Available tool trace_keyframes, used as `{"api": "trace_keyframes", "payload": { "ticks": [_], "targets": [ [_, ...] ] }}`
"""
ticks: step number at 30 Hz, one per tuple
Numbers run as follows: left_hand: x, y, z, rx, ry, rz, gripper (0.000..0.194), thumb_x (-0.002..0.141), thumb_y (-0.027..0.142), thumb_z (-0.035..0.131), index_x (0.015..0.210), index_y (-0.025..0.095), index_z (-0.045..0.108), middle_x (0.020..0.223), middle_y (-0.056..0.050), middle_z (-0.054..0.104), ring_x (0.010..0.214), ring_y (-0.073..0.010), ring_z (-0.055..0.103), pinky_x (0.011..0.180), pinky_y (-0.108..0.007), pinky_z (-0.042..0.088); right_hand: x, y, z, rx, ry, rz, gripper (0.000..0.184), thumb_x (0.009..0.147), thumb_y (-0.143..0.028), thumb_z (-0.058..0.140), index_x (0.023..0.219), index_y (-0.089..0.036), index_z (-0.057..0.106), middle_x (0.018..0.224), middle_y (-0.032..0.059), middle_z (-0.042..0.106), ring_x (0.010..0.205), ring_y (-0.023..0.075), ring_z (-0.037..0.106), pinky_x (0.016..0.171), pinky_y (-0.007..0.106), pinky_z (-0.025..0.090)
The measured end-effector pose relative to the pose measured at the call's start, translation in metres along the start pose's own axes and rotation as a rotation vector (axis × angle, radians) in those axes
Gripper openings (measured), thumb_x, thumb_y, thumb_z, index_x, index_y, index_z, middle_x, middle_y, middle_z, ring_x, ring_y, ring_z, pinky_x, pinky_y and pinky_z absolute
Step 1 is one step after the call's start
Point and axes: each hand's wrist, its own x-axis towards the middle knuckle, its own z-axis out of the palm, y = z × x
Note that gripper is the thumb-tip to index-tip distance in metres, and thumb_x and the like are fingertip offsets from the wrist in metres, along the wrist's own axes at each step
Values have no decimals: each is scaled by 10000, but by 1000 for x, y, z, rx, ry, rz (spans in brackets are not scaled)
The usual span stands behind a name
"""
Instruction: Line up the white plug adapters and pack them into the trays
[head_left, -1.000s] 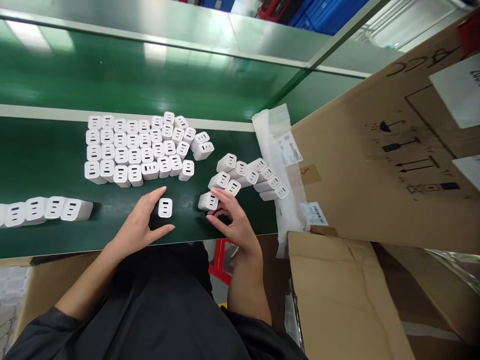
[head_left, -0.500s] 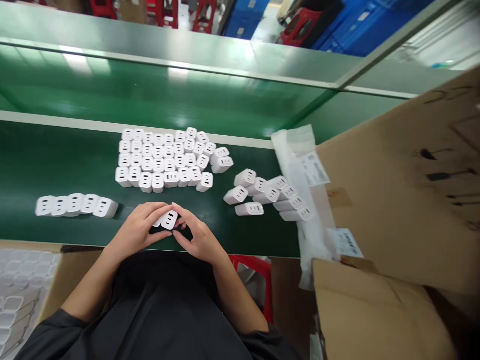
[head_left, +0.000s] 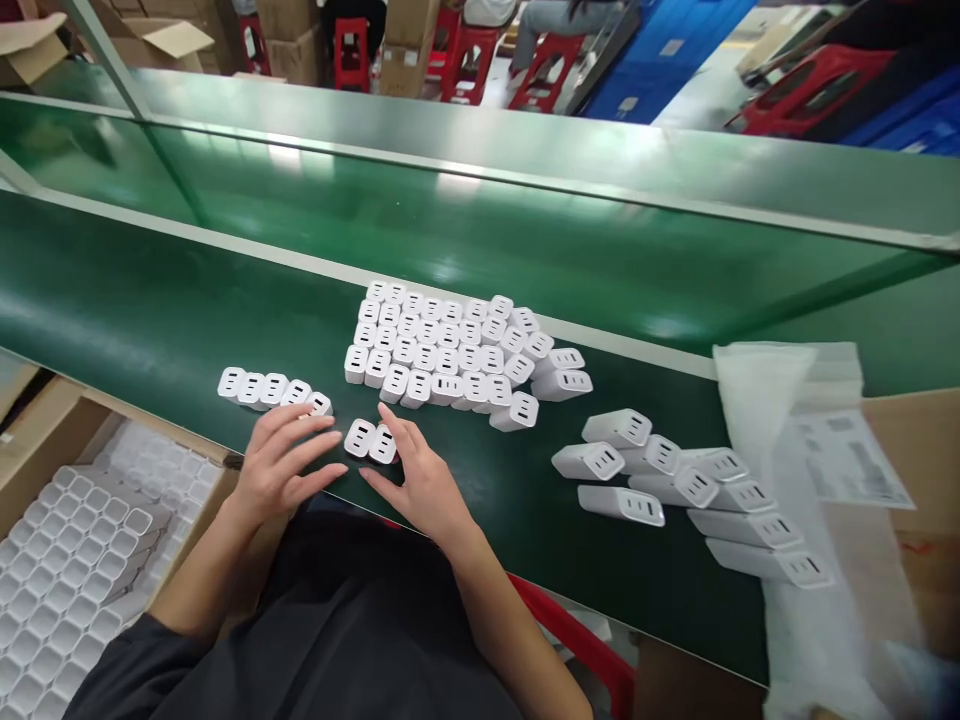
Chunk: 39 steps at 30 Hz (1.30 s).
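Observation:
Two white multi-port chargers (head_left: 361, 438) stand side by side on the green bench near its front edge. My right hand (head_left: 420, 480) has its thumb and fingers around the right-hand charger (head_left: 382, 444) of this pair. Just left of the pair, my left hand (head_left: 281, 465) is open with spread fingers and holds nothing. Its fingertips partly cover the near end of a short row of chargers (head_left: 253, 388). Behind both hands is a large block of upright chargers (head_left: 427, 350), packed in several rows.
To the right, several chargers (head_left: 622, 505) lie on their sides beside a clear plastic bag (head_left: 806, 620) and cardboard. A carton at lower left holds many white casings (head_left: 64, 570). A green partition (head_left: 450, 235) runs behind the bench (head_left: 150, 270). Red stools stand beyond.
The view has swung left. My left hand has let go of the charger pair and moved left, opening its fingers. The pair now stands on the bench, with my right hand still at it.

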Motion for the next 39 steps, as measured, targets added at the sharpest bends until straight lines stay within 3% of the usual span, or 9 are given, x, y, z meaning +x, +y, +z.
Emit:
{"api": "trace_keyframes", "payload": {
  "ticks": [6, 10, 17, 22, 28, 31, 35, 37, 39],
  "targets": [
    [-31, -39, -32, 129, 102, -320, 497, 865, 230, 686, 1330, 307, 529, 1232, -84, 628, 1218, -301, 562, 1040, -530, 466, 8, -5, 14, -213, 50, -5, 564, 955, -476, 571, 1442, -220, 447, 1223, 118, 630, 766, 196, 683, 586, 310, 540],
    [-39, -68, -45, 168, 2, -388, 633, 849, 343, 715, 1417, 284, 441, 1385, -130, 532, 1317, -339, 475, 1104, -579, 392, 21, -11, 21, -288, 66, 15, 451, 983, -483, 515, 1340, -209, 547, 1160, 111, 675, 800, 215, 702, 600, 306, 533],
    [-13, -105, -53, 25, -382, -252, 829, 839, 501, 712, 1518, 273, 295, 1537, -145, 396, 1420, -339, 367, 1141, -550, 360, 42, -18, 31, -214, 41, 29, 571, 941, -523, 567, 1391, -181, 490, 1241, 137, 642, 891, 257, 706, 586, 332, 572],
    [6, -117, -37, 15, -534, -124, 735, 834, 611, 662, 1440, 245, 465, 1392, -118, 576, 1265, -304, 544, 1052, -449, 446, 41, -12, 30, -36, 37, 15, 576, 929, -485, 596, 1421, -223, 452, 1281, 127, 623, 1026, 267, 688, 719, 365, 616],
    [8, -125, -22, 34, -587, -138, 556, 870, 660, 574, 1223, 238, 663, 1052, -86, 734, 883, -235, 662, 768, -329, 491, 40, -10, 30, -6, -3, 23, 571, 927, -471, 603, 1426, -237, 453, 1269, 126, 625, 1026, 276, 685, 723, 370, 615],
    [-2, -124, -31, -53, -486, -317, 563, 794, 701, 638, 1122, 247, 694, 979, -73, 731, 851, -228, 654, 728, -310, 485, 39, -11, 24, -6, 36, 29, 621, 904, -506, 629, 1440, -253, 441, 1282, 132, 610, 919, 255, 696, 689, 369, 614],
    [-24, -102, -50, -562, -41, -851, 703, 780, 824, 514, 1165, 245, 613, 893, -41, 682, 704, -179, 615, 592, -286, 485, 35, -17, 16, -73, 339, -129, 557, 899, -401, 672, 1404, -287, 467, 1165, 107, 641, 573, 132, 576, 554, 325, 577],
    [-32, -85, -56, -939, 172, -1106, 711, 845, 840, 346, 1180, 254, 571, 802, -16, 632, 633, -156, 584, 528, -282, 485, 35, -27, 17, -50, 413, -261, 555, 896, -301, 680, 1406, -301, 460, 1108, 90, 651, 594, 137, 582, 535, 309, 569],
    [-37, -70, -59, -1199, 297, -1297, 675, 894, 804, 269, 1145, 256, 573, 774, -7, 606, 615, -140, 581, 514, -281, 504, 40, -43, 22, 8, 349, -372, 578, 888, -264, 687, 1416, -301, 453, 1127, 93, 650, 782, 191, 661, 602, 317, 599]
  ]
}}
